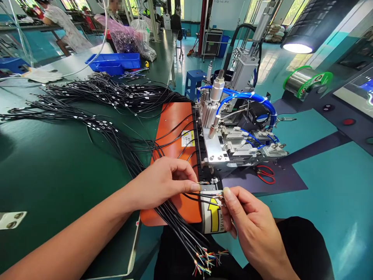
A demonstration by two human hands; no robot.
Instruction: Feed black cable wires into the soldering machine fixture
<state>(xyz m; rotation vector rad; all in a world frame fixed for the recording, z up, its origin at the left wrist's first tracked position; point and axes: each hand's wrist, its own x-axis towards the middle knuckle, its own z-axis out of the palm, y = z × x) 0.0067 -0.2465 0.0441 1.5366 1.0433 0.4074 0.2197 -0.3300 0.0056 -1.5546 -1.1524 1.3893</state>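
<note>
My left hand [163, 181] is closed in a pinch at the edge of the machine's conveyor, on a thin black cable whose stripped end [204, 182] sticks out past the fingertips beside a small metal holder [215, 181]. In the pinch of my right hand [252, 219] are the ends of a few black cables [205, 198], with small metal pieces at their tips. A bundle of black cables [175, 217] runs under my left wrist and ends in loose coloured wires [206, 260]. Below the fingers lies a white label with a yellow arrow [215, 216].
Across the orange plate [175, 120], several cables lead into the soldering machine [215, 144]. Cable bundles [101, 93] and a blue tray [113, 62] lie on the green table [58, 175]. Red-handled scissors [265, 175] and a solder spool [305, 81] are right. Other people [65, 27] stand far left.
</note>
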